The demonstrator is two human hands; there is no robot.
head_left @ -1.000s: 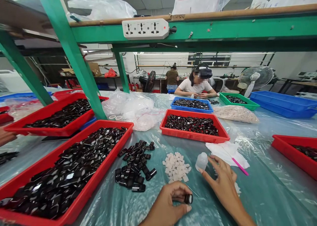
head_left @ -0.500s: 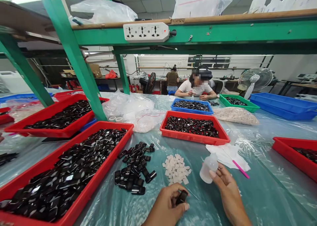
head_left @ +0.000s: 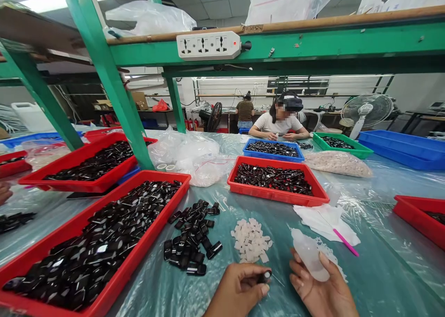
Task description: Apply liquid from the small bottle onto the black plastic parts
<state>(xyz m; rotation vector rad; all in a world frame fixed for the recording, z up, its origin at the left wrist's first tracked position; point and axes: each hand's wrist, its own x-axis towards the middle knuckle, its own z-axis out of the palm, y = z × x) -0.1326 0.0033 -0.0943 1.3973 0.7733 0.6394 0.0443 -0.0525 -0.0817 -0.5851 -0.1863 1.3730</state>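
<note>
My left hand (head_left: 239, 287) pinches a small black plastic part (head_left: 264, 276) between thumb and fingers, its pale round end turned toward the right. A translucent white squeeze bottle (head_left: 310, 254) lies tilted in my right hand (head_left: 323, 280), with the fingers curled round it. Just beyond my left hand is a pile of small white pieces (head_left: 252, 239). Left of that pile lies a heap of loose black parts (head_left: 194, 236) like the held one. Past the bottle, a white cloth (head_left: 321, 217) carries a thin tool with a pink handle (head_left: 346, 243).
A large red tray (head_left: 184, 180) full of black parts takes up the left, and another red tray (head_left: 278, 197) stands ahead. Plastic bags (head_left: 203, 168) lie near the green post (head_left: 120, 99). Across the table a co-worker (head_left: 278, 122) sits by a blue tray (head_left: 273, 156).
The bottle has tipped from upright to slanting, and my right hand has turned palm up round it. In my left hand the black part has rotated, showing its pale end.
</note>
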